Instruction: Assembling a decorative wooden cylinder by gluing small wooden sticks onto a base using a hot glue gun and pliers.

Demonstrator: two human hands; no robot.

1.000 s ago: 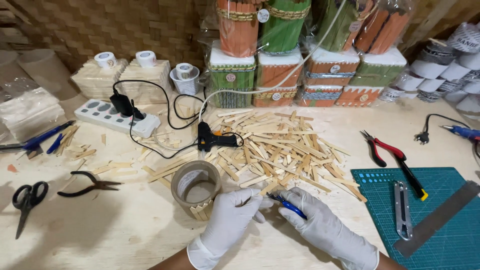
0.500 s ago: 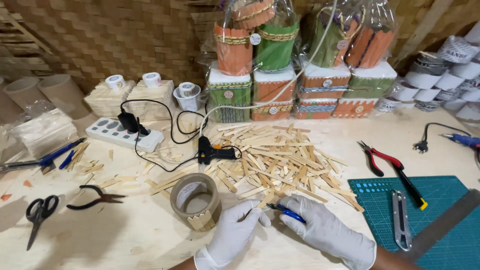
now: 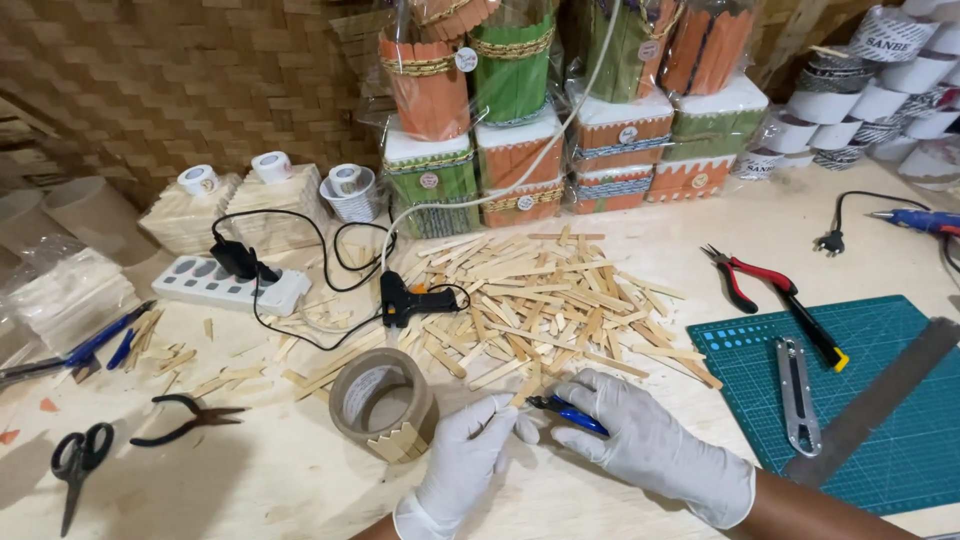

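Both of my hands wear white gloves. My right hand (image 3: pixel 650 440) grips blue-handled cutters (image 3: pixel 567 411) near the table's front edge. My left hand (image 3: pixel 462 462) pinches a short wooden stick (image 3: pixel 527 386) whose end sits at the cutter jaws. Just left of my left hand stands a brown tape roll (image 3: pixel 384 402) with a few short sticks stuck upright on its outer wall. A wide heap of flat wooden sticks (image 3: pixel 540 300) lies behind my hands.
A black glue gun (image 3: pixel 408 300) lies left of the heap, wired to a white power strip (image 3: pixel 230 283). Red-handled pliers (image 3: pixel 775 295), a green cutting mat (image 3: pixel 850 400) with a utility knife (image 3: pixel 797 394) and ruler, black pliers (image 3: pixel 185 418) and scissors (image 3: pixel 78 465) surround me. Decorated stick boxes (image 3: pixel 520 150) line the back.
My view has tilted, so the table sits higher in frame. Both hands stay by the tape roll, with the stick and the cutters drawn closer together.
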